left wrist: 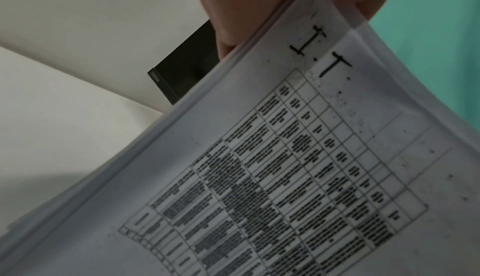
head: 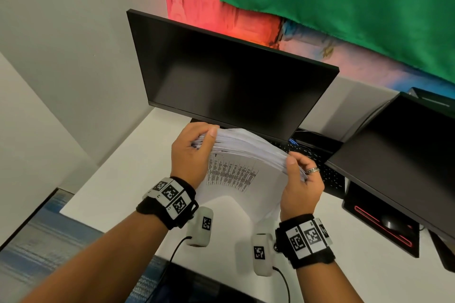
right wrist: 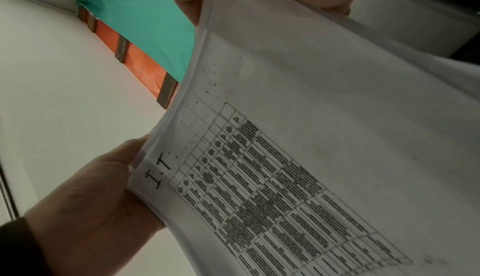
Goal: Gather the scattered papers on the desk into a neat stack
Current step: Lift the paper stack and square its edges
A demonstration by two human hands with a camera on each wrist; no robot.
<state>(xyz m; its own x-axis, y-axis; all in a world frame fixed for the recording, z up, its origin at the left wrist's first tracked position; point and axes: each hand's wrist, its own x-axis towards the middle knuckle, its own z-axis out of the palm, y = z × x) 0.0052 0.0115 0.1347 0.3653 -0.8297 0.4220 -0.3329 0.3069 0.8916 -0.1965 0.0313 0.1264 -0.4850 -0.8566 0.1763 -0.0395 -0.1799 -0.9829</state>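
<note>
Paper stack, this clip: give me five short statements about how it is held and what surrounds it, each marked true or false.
1. Both hands grip the paper stack, the left hand at one end and the right hand at the other. True.
2. The stack lies flat on the desk. False: it is held up in front of the monitor.
3. The sheet facing the person carries a printed table. True.
4. The monitor screen shows a spreadsheet. False: the screen is dark.
5. A ring sits on a left-hand finger. False: it is on the right hand.
</note>
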